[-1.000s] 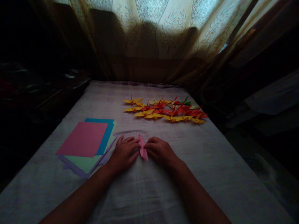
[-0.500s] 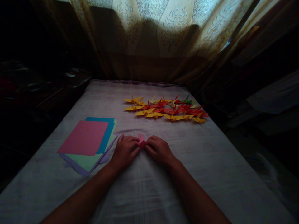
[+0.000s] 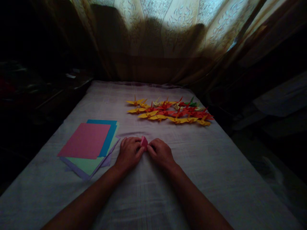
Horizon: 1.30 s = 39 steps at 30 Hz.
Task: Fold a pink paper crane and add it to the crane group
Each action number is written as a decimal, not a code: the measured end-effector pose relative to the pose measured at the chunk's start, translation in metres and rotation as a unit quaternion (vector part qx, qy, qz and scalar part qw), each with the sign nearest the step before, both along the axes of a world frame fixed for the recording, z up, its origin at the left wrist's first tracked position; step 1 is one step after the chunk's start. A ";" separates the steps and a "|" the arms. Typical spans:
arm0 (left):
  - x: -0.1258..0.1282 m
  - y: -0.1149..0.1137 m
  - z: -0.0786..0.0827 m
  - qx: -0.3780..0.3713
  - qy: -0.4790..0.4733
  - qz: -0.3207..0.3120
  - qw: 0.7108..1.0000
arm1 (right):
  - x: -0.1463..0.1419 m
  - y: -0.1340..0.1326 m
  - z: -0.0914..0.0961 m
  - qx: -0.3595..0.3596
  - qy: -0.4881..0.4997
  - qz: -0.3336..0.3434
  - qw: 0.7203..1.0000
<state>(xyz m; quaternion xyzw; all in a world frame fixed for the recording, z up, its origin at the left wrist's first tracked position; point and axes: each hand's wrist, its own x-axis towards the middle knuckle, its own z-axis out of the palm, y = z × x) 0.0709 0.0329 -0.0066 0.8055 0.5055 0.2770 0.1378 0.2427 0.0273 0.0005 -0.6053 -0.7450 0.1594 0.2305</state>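
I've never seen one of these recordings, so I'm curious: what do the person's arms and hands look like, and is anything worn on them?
The left hand and right hand are bare, no gloves. The left forearm and right forearm are uncovered as far as the picture reaches: no sleeves show. No watch, ring or bracelet can be made out, though the light is dim.

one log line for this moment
left hand: pinches pink paper | right hand: pinches pink paper | sheets: stacked left of hands | cranes: rows beyond hands
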 end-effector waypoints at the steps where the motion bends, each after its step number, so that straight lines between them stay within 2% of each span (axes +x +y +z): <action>1: 0.000 0.000 0.000 0.000 0.001 0.000 1.000 | -0.001 0.000 -0.001 0.004 -0.004 -0.010 1.000; 12: 0.000 -0.001 -0.004 0.018 -0.001 0.021 1.000 | -0.009 -0.002 -0.005 0.037 -0.006 -0.058 0.998; 21: 0.000 -0.001 -0.009 0.022 0.012 0.047 0.999 | -0.009 -0.004 -0.005 0.046 0.001 -0.054 0.997; 30: 0.000 -0.004 -0.006 0.046 0.019 0.023 0.999 | -0.006 -0.004 -0.006 0.034 0.003 -0.029 0.999; 39: -0.002 0.000 -0.007 0.023 0.050 0.021 0.998 | -0.006 -0.004 -0.006 0.028 0.009 -0.022 0.999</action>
